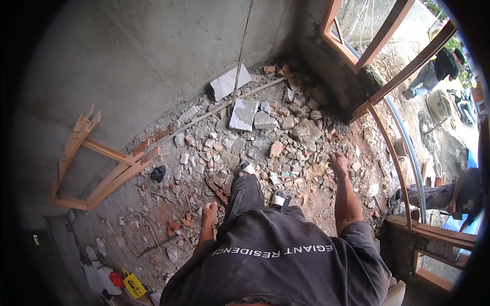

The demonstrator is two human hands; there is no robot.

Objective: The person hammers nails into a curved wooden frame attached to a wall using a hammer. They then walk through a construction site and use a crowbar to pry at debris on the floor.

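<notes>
My right hand [338,163] hangs over the rubble on the right, its fingers curled in and no object showing in them. Lower and to the left, beside my leg, my left hand [209,210] is also curled, partly turned from view, with nothing seen in it. Below both hands spreads a heap of broken rubble [240,145], made of grey stones, brick bits and concrete lumps. My feet stand among it in white-and-dark footwear [248,167]. Larger pale block pieces [244,114] lie ahead, by the wall. Neither hand appears to touch anything.
A wooden frame [109,191] with splintered ends leans at the left wall. A long thin pole [204,116] lies across the rubble. Wooden window frames [388,94] stand on the right. Beyond them are one person [441,69] and another's arm [459,194]. A yellow bag [133,283] lies lower left.
</notes>
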